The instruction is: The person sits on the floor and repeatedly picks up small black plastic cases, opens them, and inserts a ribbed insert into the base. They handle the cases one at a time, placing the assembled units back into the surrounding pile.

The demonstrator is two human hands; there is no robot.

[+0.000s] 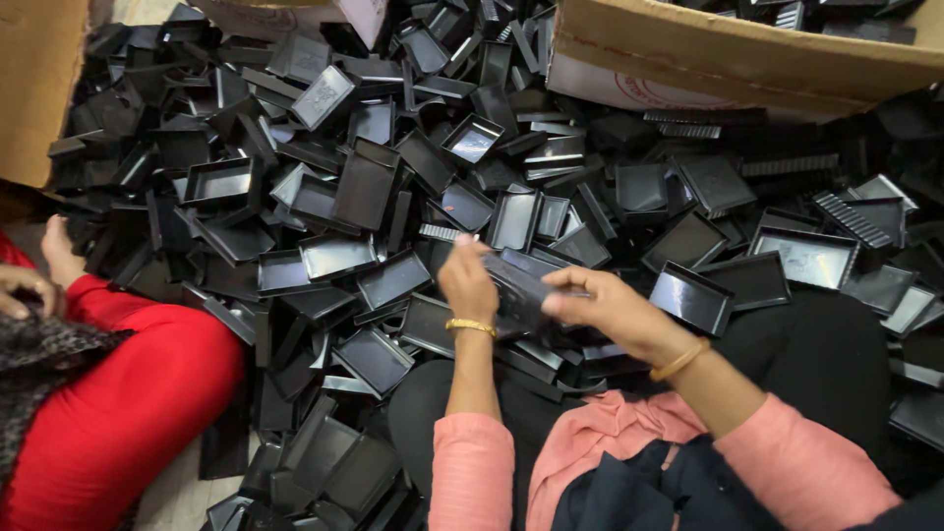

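Note:
My left hand [468,283] and my right hand [612,311] meet over my lap, both gripping one flat black plastic tray piece [519,293] between them. Each wrist carries a gold bangle, and pink sleeves cover my forearms. A large heap of similar shallow black plastic trays [334,211] spreads over the floor in front of me, some lying face up, others tilted or stacked. Ribbed black strips [852,218] lie among them at the right.
A cardboard box [728,54] with more black parts sits at the upper right. Another cardboard flap [39,88] stands at the upper left. Another person in red clothing [118,403] sits at the left, a hand [25,290] on a dark patterned cloth.

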